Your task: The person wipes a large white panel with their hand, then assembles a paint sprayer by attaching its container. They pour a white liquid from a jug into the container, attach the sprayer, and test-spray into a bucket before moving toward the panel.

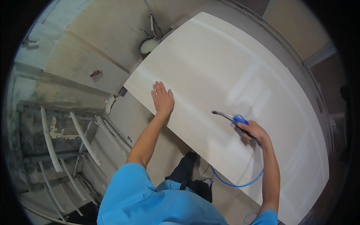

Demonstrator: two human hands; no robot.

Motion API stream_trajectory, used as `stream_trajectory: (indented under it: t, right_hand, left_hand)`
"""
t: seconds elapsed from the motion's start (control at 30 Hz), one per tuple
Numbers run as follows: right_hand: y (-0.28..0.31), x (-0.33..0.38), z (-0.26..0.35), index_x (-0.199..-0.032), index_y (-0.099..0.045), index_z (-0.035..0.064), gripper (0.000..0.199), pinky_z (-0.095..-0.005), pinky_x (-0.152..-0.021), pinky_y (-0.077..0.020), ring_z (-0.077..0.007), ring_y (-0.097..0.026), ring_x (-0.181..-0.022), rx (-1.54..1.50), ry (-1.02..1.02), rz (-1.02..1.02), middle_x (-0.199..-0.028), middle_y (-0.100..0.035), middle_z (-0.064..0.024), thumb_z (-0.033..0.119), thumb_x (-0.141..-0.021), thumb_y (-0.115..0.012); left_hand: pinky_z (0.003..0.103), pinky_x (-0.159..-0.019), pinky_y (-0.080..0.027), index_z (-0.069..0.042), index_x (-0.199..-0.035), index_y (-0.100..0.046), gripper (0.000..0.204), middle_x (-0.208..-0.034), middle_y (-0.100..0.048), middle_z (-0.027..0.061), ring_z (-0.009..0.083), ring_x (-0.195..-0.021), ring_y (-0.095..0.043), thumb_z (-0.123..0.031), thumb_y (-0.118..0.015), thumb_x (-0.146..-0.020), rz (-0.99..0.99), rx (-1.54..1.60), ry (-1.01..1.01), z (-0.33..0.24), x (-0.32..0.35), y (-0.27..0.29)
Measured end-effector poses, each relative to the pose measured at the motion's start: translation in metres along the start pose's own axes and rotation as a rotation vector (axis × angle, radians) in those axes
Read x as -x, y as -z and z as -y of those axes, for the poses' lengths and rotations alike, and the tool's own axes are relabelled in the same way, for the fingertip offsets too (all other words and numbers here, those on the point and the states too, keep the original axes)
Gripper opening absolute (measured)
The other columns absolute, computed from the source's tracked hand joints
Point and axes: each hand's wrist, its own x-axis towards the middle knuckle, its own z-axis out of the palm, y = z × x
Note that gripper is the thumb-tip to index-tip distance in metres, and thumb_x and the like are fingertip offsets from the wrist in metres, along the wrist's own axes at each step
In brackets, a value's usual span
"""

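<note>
A large pale panel (202, 71) lies flat in front of me, with whiter streaks across its surface. My left hand (163, 98) rests on it near the left edge, fingers stretched out and palm down. In my right hand (255, 132) is an air blow gun (239, 120) with a blue body, held above the panel's middle. Its curved metal nozzle points left. A thin blue hose (240, 185) loops from near my right forearm down past the panel's near edge. My fingers partly hide the blow gun's handle.
Beyond the panel's far left edge stands a round bucket (149, 45) with whitish contents. A metal rack with whitish bars (85, 138) is on the left. A small dark red object (96, 73) shows on the wall surface at upper left.
</note>
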Motion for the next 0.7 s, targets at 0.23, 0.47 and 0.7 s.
stream_trajectory:
  t: [0.23, 0.47, 0.7]
  right_hand:
    - [-0.010, 0.159, -0.133, -0.072, -0.061, 0.0078, 0.054, -0.0278, -0.042, -0.0386, -0.0126, -0.052, -0.041, -0.183, -0.321, -0.204, -0.053, -0.057, -0.0036, 0.056, -0.092, -0.075]
    - [-0.115, 0.104, -0.135, -0.081, -0.052, 0.0117, 0.046, -0.0280, -0.044, -0.0376, -0.0077, -0.043, -0.043, -0.566, -0.005, -0.424, -0.054, -0.049, 0.0018, 0.050, -0.104, -0.063]
    - [-0.192, 0.160, -0.160, -0.083, -0.052, 0.0111, 0.044, -0.0261, -0.042, -0.0349, -0.0060, -0.042, -0.047, -0.642, -0.132, -0.615, -0.060, -0.048, 0.0034, 0.048, -0.101, -0.068]
  left_hand:
    - [0.054, -0.129, -0.013, 0.016, -0.157, -0.024, 0.087, -0.166, -0.019, 0.0371, 0.0479, -0.157, -0.015, -0.048, -0.050, -0.103, 0.147, 0.054, -0.259, -0.085, 0.097, 0.011]
    - [0.056, -0.126, -0.019, 0.006, -0.160, -0.028, 0.089, -0.165, -0.025, 0.0328, 0.0451, -0.156, -0.022, -0.045, -0.065, -0.097, 0.215, 0.282, -0.556, -0.068, 0.106, 0.026]
    - [0.058, -0.126, -0.019, 0.014, -0.154, -0.031, 0.079, -0.161, -0.026, 0.0387, 0.0508, -0.153, -0.023, -0.038, -0.058, -0.101, 0.184, 0.169, -0.645, -0.060, 0.097, 0.030]
